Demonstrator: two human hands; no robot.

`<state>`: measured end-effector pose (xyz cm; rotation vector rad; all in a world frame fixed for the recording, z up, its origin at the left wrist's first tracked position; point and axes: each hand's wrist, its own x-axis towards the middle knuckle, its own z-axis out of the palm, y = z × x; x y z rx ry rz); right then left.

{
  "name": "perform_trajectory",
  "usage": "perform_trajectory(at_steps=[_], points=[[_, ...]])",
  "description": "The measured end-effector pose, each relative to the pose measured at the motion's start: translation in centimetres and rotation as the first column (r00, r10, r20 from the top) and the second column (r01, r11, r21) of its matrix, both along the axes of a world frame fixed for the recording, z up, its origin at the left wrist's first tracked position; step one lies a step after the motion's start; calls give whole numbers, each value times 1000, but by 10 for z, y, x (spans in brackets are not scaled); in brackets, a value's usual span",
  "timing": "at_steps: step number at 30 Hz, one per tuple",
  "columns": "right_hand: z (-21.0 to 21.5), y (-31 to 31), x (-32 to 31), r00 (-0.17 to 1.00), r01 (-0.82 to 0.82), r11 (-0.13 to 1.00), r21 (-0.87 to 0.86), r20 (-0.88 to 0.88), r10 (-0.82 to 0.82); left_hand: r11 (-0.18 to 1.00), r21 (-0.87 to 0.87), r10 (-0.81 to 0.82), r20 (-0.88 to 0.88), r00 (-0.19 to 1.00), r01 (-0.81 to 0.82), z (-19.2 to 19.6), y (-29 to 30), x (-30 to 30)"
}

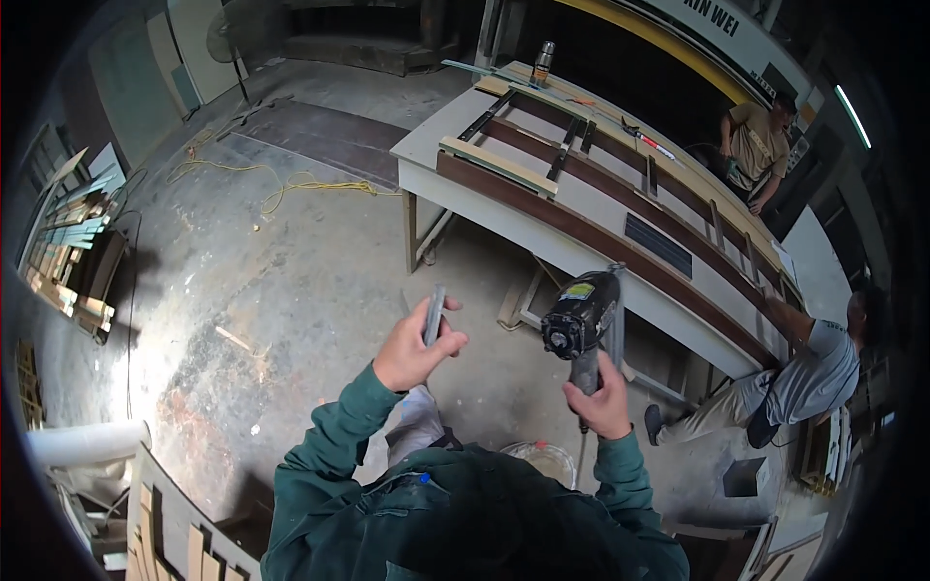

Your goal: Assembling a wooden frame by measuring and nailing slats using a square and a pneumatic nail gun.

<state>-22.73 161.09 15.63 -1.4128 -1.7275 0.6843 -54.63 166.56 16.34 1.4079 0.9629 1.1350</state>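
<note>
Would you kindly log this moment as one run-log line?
left hand: holds grey strip | right hand: grips nail gun | table ahead

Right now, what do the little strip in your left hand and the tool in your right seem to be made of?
The strip in the left hand looks like metal: thin, flat, grey, with a dull sheen, possibly a stick of nails, though it is too small to be sure. The nail gun in the right hand has a black, matte, scuffed body, probably cast metal or hard plastic, with a yellow-green label on top.
</note>
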Motion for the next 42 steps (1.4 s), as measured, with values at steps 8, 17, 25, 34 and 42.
perform_trajectory(at_steps=[8,17,25,34,42], points=[[53,157,37,690,174,960,217,669,-276,979,126,201,-424,883,-163,-19,270,-98],[144,368,61,284,-83,977,198,944,-167,974,193,224,-750,622,-119,-54,571,-82],[76,541,38,382,-205,978,-23,918,102,999,-30,-34,-909,416,17,-122,672,-19],[14,596,-8,198,-197,914,-355,898,392,908,366,134,-715,686,204,-158,678,11],[6,607,-51,233,-92,878,-469,848,477,938,341,55,-341,939,68,-183,718,60]])
